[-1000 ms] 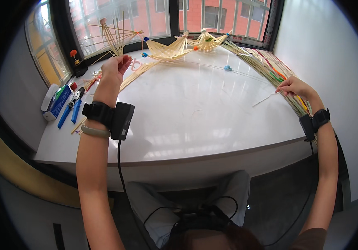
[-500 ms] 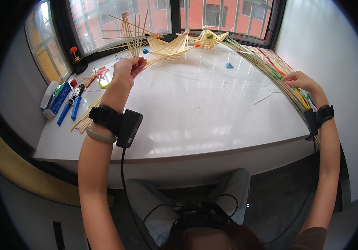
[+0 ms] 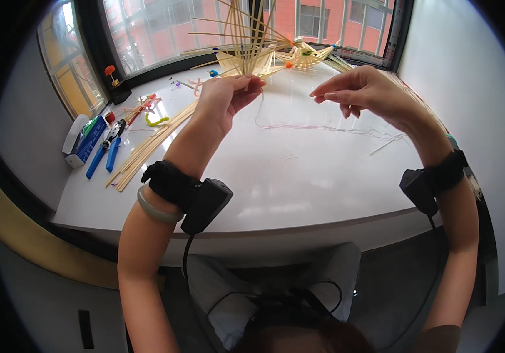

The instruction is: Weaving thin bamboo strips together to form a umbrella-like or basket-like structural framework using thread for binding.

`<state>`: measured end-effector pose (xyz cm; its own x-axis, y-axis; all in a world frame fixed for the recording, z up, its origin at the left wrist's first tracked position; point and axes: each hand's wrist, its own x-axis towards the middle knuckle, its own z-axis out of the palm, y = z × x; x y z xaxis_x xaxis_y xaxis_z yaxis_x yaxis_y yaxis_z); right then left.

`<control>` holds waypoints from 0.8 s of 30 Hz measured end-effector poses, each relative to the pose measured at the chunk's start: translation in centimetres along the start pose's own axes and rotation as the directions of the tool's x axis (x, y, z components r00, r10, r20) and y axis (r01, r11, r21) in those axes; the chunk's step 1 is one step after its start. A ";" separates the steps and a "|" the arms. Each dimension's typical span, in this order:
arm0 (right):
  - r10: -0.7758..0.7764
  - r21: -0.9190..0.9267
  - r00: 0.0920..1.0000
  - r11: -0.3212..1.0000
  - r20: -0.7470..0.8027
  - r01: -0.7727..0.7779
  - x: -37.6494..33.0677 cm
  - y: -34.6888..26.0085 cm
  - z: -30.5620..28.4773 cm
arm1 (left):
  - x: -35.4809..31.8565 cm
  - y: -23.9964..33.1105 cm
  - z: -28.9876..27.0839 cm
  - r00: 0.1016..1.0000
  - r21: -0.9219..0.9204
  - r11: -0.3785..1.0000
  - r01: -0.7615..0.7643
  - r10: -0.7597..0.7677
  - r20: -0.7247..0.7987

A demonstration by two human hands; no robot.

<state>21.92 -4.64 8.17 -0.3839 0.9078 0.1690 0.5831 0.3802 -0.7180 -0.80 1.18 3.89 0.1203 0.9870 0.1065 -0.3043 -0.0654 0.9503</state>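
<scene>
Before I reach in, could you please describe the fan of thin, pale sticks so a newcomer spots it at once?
Above the glossy white table, find the left hand. The fan of thin, pale sticks rises from its grip; unlike the straight, pale strips lying flat, these splay upward.

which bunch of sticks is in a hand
The fanned-out bunch, pinched in the left hand; the straight sticks beside the blue-handled tool lie flat on the table.
</scene>
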 end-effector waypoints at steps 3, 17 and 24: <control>0.020 0.278 0.998 0.961 -0.054 -0.004 1.8 2.2 3.5 | -0.4 -0.7 1.3 0.998 -0.035 0.999 0.029 -0.026 0.064; -0.142 0.131 0.973 0.977 -0.182 0.168 4.1 3.7 5.7 | 0.0 -2.6 0.6 0.991 0.018 0.997 0.072 -0.073 0.111; -0.338 0.115 0.916 0.923 -0.214 0.367 3.7 0.2 5.2 | 0.0 -3.4 0.6 0.980 0.062 0.994 0.089 -0.099 0.175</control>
<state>16.96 -2.12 5.14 -0.3952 0.7416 0.5421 0.3152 0.6638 -0.6782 0.82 1.36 0.80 0.3134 0.9476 0.0614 -0.2333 0.0142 0.9723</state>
